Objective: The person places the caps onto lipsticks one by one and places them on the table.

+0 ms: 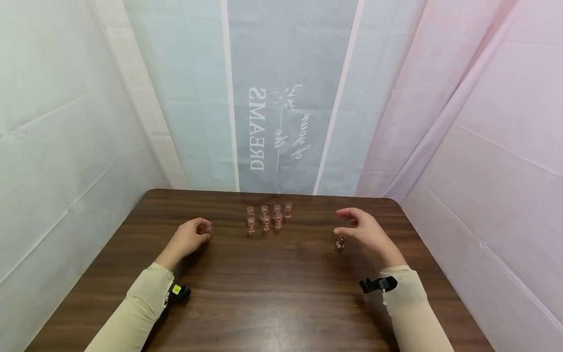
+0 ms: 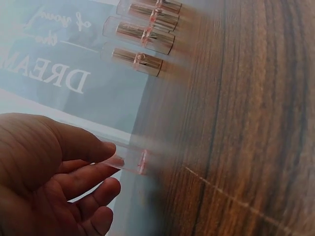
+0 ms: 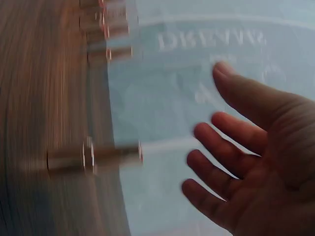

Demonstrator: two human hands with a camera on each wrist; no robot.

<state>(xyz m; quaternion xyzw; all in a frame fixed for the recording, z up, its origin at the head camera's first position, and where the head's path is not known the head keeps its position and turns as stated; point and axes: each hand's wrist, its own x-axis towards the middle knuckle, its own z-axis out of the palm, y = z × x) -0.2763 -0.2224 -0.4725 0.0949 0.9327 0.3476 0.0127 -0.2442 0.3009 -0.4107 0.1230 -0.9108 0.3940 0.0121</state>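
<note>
My left hand (image 1: pixel 189 238) is above the left side of the table. Its thumb and forefinger pinch a clear plastic cap (image 2: pixel 135 160) with a pinkish rim, seen in the left wrist view. At the right, my right hand (image 1: pixel 362 231) has its fingers spread and holds nothing. Just below its thumb an uncapped rose-gold lipstick tube (image 1: pixel 340 241) stands upright on the table. That tube (image 3: pixel 93 157) appears blurred in the right wrist view, apart from the fingers. Several rose-gold lipstick tubes with clear caps (image 1: pixel 266 223) stand in two rows between the hands, towards the back.
The dark wooden table (image 1: pixel 272 298) ends at a pale blue printed curtain (image 1: pixel 281 63) at the back. White fabric walls (image 1: pixel 57 146) flank it on both sides. A black strap device (image 1: pixel 379 284) is on the right wrist, another (image 1: pixel 179 292) on the left.
</note>
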